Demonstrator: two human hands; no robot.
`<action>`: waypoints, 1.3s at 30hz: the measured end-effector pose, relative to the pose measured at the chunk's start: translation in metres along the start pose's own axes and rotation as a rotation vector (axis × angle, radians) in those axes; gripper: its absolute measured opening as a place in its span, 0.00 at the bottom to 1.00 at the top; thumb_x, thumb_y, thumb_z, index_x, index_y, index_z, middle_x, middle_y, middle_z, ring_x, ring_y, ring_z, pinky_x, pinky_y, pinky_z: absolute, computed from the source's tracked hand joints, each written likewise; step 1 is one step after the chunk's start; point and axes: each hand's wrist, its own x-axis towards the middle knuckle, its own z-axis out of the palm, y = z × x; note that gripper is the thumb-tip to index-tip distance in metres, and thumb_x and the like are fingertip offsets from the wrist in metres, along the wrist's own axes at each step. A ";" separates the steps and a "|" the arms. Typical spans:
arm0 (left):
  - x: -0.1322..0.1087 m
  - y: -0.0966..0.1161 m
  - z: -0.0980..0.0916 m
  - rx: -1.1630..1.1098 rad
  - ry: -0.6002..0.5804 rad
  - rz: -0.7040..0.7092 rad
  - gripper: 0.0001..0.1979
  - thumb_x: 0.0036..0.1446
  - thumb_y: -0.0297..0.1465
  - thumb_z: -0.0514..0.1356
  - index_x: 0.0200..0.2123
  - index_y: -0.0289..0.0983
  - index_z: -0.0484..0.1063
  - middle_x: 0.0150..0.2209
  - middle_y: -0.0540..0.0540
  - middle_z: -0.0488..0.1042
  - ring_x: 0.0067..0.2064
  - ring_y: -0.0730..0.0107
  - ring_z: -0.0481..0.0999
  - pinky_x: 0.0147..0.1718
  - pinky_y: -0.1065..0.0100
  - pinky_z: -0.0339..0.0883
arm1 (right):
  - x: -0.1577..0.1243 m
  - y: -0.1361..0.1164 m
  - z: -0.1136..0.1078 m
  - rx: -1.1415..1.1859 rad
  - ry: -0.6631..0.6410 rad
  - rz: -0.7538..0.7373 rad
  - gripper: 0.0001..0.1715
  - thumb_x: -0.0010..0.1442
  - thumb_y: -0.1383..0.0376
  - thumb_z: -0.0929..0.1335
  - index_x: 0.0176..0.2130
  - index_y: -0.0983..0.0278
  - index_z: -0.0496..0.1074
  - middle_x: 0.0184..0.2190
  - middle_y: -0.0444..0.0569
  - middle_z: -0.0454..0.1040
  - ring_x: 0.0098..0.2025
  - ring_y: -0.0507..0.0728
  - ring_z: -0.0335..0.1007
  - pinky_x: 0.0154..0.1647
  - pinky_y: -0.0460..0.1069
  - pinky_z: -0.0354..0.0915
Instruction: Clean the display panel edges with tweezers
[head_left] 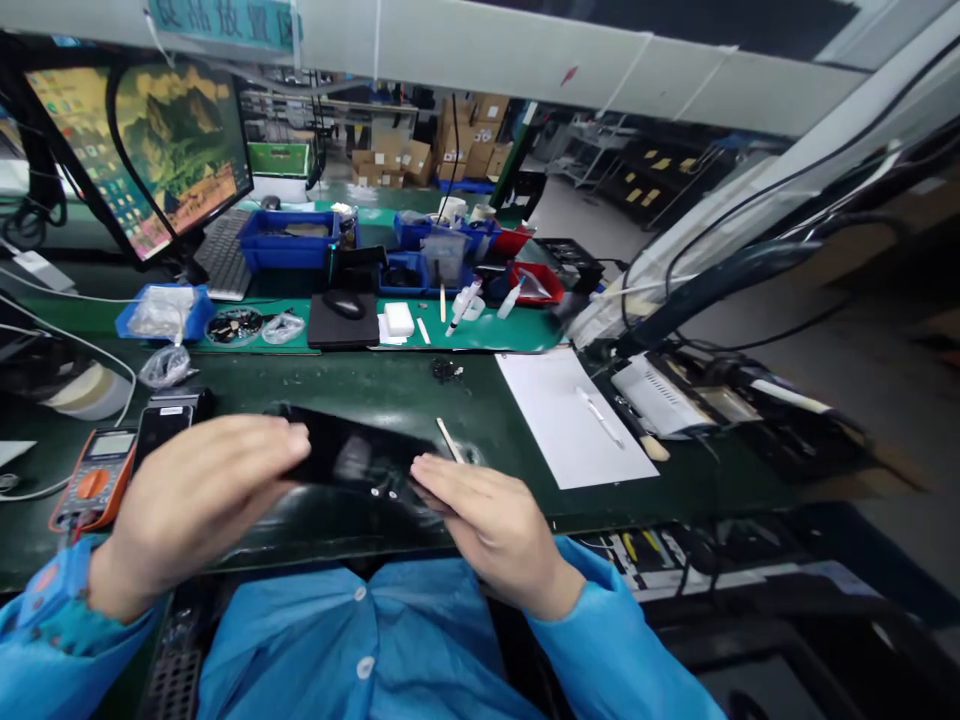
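A flat, glossy black device [352, 450], the size of a phone or small tablet, hangs tilted above the dark green bench between my hands. My left hand [217, 480] is closed on its left end, thumb below and fingers on top. At its right end, my right hand [487, 515] grips the edge the same way. Reflections show on the black surface, so its exact kind is hard to tell. Just behind its right end lies a thin pale stick [450, 440]. Left of my left hand are an orange multimeter [94, 480] and a dark phone-like device [161, 425].
A white paper sheet [551, 420] with a pen [600, 417] lies on the right. Along the back stand blue bins [289, 240], a red bin [536, 283], a mouse [345, 304] and small bottles. A monitor [150, 150] stands at the left; cables and an arm rise at right.
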 end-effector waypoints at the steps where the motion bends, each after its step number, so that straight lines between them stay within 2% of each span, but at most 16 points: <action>1: 0.006 -0.002 -0.002 -0.036 0.099 -0.211 0.24 0.60 0.29 0.67 0.58 0.44 0.68 0.53 0.47 0.77 0.54 0.65 0.77 0.59 0.65 0.67 | 0.000 -0.006 0.005 0.103 -0.005 0.115 0.19 0.63 0.71 0.68 0.50 0.56 0.81 0.44 0.49 0.83 0.46 0.60 0.82 0.48 0.54 0.77; 2: 0.012 -0.004 -0.004 -0.120 0.180 -0.382 0.29 0.58 0.34 0.68 0.61 0.42 0.64 0.53 0.45 0.76 0.53 0.63 0.77 0.57 0.64 0.68 | -0.001 -0.013 0.010 0.201 -0.007 0.232 0.14 0.63 0.68 0.69 0.46 0.57 0.82 0.40 0.49 0.84 0.41 0.60 0.82 0.43 0.54 0.77; 3: 0.019 -0.006 -0.005 -0.208 0.198 -0.518 0.35 0.57 0.39 0.69 0.64 0.39 0.60 0.50 0.44 0.77 0.50 0.62 0.78 0.53 0.65 0.70 | -0.003 -0.020 0.017 0.292 -0.006 0.341 0.10 0.64 0.65 0.69 0.41 0.58 0.83 0.33 0.48 0.83 0.35 0.59 0.80 0.38 0.53 0.76; 5: 0.029 -0.007 -0.007 -0.266 0.070 -0.728 0.32 0.59 0.49 0.64 0.60 0.37 0.65 0.43 0.46 0.78 0.44 0.63 0.78 0.44 0.69 0.70 | -0.011 -0.031 0.033 0.467 -0.037 0.513 0.15 0.65 0.58 0.69 0.30 0.61 0.80 0.22 0.46 0.74 0.26 0.55 0.69 0.29 0.50 0.69; 7: 0.033 -0.008 -0.007 -0.177 -0.156 -0.841 0.25 0.62 0.53 0.58 0.47 0.38 0.74 0.37 0.50 0.78 0.37 0.65 0.76 0.36 0.71 0.65 | -0.024 -0.038 0.048 0.613 -0.077 0.647 0.23 0.66 0.52 0.67 0.25 0.63 0.73 0.20 0.43 0.63 0.24 0.52 0.58 0.25 0.48 0.60; 8: 0.032 -0.007 -0.006 -0.120 -0.248 -0.857 0.24 0.63 0.53 0.57 0.42 0.38 0.76 0.35 0.51 0.77 0.36 0.66 0.76 0.34 0.72 0.62 | -0.031 -0.041 0.054 0.666 -0.099 0.702 0.25 0.66 0.50 0.66 0.24 0.63 0.70 0.20 0.43 0.60 0.25 0.52 0.54 0.25 0.48 0.57; 10: 0.028 -0.008 -0.002 -0.057 -0.357 -0.830 0.24 0.65 0.54 0.54 0.40 0.39 0.76 0.35 0.52 0.78 0.36 0.66 0.75 0.34 0.72 0.59 | -0.046 -0.043 0.061 0.750 -0.177 0.786 0.27 0.67 0.48 0.65 0.25 0.63 0.68 0.22 0.42 0.57 0.27 0.51 0.51 0.27 0.48 0.54; 14: 0.015 -0.010 0.016 -0.046 -0.440 -0.774 0.25 0.65 0.55 0.53 0.41 0.41 0.77 0.38 0.54 0.79 0.38 0.64 0.77 0.36 0.71 0.60 | -0.059 -0.039 0.061 0.867 -0.321 0.856 0.21 0.67 0.50 0.65 0.32 0.64 0.72 0.25 0.43 0.61 0.30 0.52 0.56 0.33 0.49 0.57; 19: 0.005 -0.012 0.038 -0.100 -0.490 -0.810 0.25 0.63 0.54 0.55 0.42 0.41 0.79 0.38 0.50 0.80 0.38 0.60 0.78 0.36 0.69 0.64 | -0.061 -0.032 0.061 0.848 -0.319 0.912 0.17 0.66 0.53 0.67 0.36 0.64 0.74 0.25 0.42 0.61 0.29 0.52 0.55 0.32 0.48 0.57; 23: 0.006 -0.009 0.036 -0.106 -0.431 -0.882 0.24 0.61 0.54 0.58 0.46 0.42 0.79 0.39 0.49 0.80 0.38 0.60 0.79 0.40 0.68 0.69 | -0.063 -0.032 0.063 0.814 -0.287 0.915 0.18 0.66 0.53 0.67 0.35 0.65 0.74 0.24 0.42 0.62 0.28 0.51 0.55 0.30 0.47 0.57; 25: 0.005 -0.007 0.031 -0.028 -0.329 -0.913 0.23 0.62 0.49 0.60 0.53 0.42 0.76 0.43 0.49 0.79 0.42 0.60 0.79 0.47 0.64 0.71 | -0.064 -0.031 0.063 0.819 -0.260 0.910 0.18 0.66 0.53 0.67 0.35 0.65 0.74 0.25 0.42 0.64 0.28 0.51 0.57 0.30 0.47 0.59; 28: -0.004 -0.006 0.030 0.022 -0.077 -0.914 0.29 0.61 0.39 0.62 0.63 0.38 0.67 0.56 0.43 0.73 0.56 0.56 0.74 0.59 0.57 0.66 | -0.064 -0.028 0.061 0.869 -0.205 0.917 0.17 0.66 0.53 0.68 0.38 0.64 0.76 0.26 0.43 0.68 0.28 0.51 0.60 0.31 0.46 0.61; 31: -0.021 -0.005 0.042 -0.289 0.187 -0.998 0.37 0.56 0.31 0.64 0.68 0.34 0.60 0.63 0.37 0.67 0.63 0.56 0.69 0.64 0.56 0.63 | -0.063 -0.021 0.061 0.901 -0.134 0.925 0.17 0.65 0.53 0.68 0.40 0.65 0.77 0.27 0.44 0.70 0.28 0.50 0.62 0.32 0.46 0.62; 34: -0.036 0.004 0.062 -0.630 0.267 -1.263 0.39 0.59 0.30 0.64 0.71 0.39 0.54 0.68 0.42 0.61 0.66 0.63 0.66 0.63 0.68 0.63 | -0.062 -0.013 0.062 0.908 -0.068 0.929 0.18 0.65 0.53 0.69 0.41 0.65 0.77 0.27 0.44 0.72 0.28 0.51 0.63 0.32 0.46 0.63; 36: -0.041 0.014 0.074 -0.894 0.294 -1.480 0.37 0.61 0.33 0.64 0.70 0.45 0.56 0.66 0.47 0.66 0.59 0.68 0.73 0.51 0.80 0.71 | -0.062 -0.007 0.064 0.924 -0.022 0.928 0.18 0.64 0.52 0.70 0.42 0.65 0.78 0.27 0.44 0.72 0.28 0.51 0.64 0.32 0.46 0.64; 39: -0.045 0.028 0.085 -1.293 0.271 -1.641 0.25 0.58 0.36 0.67 0.59 0.47 0.71 0.52 0.50 0.79 0.41 0.73 0.80 0.36 0.84 0.74 | -0.062 -0.001 0.068 0.933 0.025 0.950 0.19 0.63 0.52 0.70 0.43 0.65 0.78 0.28 0.45 0.74 0.29 0.51 0.66 0.33 0.46 0.65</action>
